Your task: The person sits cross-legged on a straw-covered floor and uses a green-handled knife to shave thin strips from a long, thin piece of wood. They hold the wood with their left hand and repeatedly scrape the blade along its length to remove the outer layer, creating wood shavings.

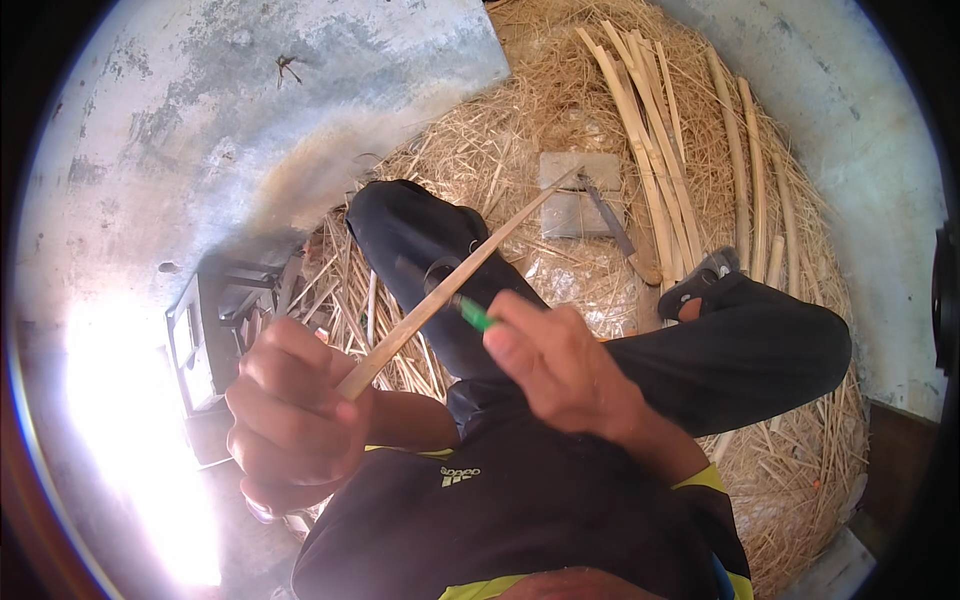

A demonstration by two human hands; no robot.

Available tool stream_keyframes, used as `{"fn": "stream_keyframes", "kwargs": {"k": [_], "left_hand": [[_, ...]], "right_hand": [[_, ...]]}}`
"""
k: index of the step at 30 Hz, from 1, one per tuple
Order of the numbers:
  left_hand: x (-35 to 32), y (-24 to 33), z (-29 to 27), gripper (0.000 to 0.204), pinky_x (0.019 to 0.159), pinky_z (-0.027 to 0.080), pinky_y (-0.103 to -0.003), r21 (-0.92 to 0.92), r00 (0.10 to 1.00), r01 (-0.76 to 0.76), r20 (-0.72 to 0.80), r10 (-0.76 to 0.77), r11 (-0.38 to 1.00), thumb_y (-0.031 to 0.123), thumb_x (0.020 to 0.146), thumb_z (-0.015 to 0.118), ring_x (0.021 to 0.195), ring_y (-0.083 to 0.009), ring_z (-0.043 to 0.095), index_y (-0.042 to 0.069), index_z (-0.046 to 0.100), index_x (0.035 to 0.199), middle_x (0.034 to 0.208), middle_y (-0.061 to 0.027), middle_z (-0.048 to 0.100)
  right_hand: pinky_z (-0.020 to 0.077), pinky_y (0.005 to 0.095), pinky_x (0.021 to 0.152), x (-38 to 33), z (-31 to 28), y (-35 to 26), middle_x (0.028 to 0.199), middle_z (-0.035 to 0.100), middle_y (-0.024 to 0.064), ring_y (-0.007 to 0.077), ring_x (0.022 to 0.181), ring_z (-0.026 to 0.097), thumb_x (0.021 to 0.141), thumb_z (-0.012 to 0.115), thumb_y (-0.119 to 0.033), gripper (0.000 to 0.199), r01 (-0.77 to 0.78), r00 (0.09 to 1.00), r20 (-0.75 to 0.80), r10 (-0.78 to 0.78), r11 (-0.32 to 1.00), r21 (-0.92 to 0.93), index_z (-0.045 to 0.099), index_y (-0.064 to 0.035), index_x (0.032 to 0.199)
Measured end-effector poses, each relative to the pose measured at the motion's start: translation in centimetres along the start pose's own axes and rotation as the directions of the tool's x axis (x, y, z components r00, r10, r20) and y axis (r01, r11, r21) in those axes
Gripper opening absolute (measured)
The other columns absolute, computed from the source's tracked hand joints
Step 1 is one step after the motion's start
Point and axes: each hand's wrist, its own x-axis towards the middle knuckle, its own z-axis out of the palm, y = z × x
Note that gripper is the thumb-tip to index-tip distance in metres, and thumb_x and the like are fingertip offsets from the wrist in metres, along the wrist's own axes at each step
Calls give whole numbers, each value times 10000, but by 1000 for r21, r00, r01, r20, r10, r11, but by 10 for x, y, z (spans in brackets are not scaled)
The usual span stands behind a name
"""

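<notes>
My left hand (295, 405) is closed round the near end of a long, pale bamboo strip (420, 313). The strip slants up and away to the right across my lap, narrowing toward its far end. My right hand (560, 365) grips a tool with a green handle (474, 314). Its thin, dark, curved blade (438, 272) meets the strip near its middle; the strip hides part of the blade, so its full shape is unclear.
Beyond my folded legs, a dark blade with a wooden handle (612, 222) lies on a grey block (560, 217). Long split strips (655, 150) rest on the shavings (520, 130) at the far right. A dark metal frame (190, 340) stands left. Walls enclose the spot.
</notes>
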Motion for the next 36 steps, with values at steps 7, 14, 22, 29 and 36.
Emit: {"fn": "stream_keyframes", "kwargs": {"k": [7,14,22,29,36], "left_hand": [[3,3,9,367,454,250,-264,2,991,-18,136,18,1000,229,842,408,417,-102,444,170,449,482,449,39,488],[-4,-2,11,357,446,237,-260,-35,995,-30,93,33,999,211,832,422,375,-90,388,176,438,477,415,46,451],[-7,-1,16,399,467,190,-266,-9,997,-31,-68,30,999,234,867,404,367,-76,248,197,403,470,403,69,377],[-8,7,-7,354,631,228,-319,41,997,59,-45,-57,997,232,883,350,509,-73,301,220,365,529,430,85,293],[-13,-1,-16,363,640,230,-329,102,991,8,-135,6,995,257,891,331,519,-94,270,206,350,532,433,72,289]], "right_hand": [[352,414,467,-10,19,26,522,407,161,371,468,471,978,391,-235,337,-5,995,-97,-13,982,-187,457,-17,730],[358,442,482,-12,20,32,544,447,185,395,506,485,974,397,-214,325,11,977,-201,-65,966,-259,483,-27,723],[367,445,484,-2,15,37,586,485,230,421,548,501,978,389,-279,393,10,994,-106,-24,991,-133,520,19,758],[408,466,550,21,3,100,683,529,276,445,648,540,970,395,-248,358,-226,942,-310,130,928,-297,578,43,871],[435,478,595,32,18,103,661,550,261,462,657,542,976,387,-296,418,-162,945,-317,75,953,-256,574,19,775]]}}
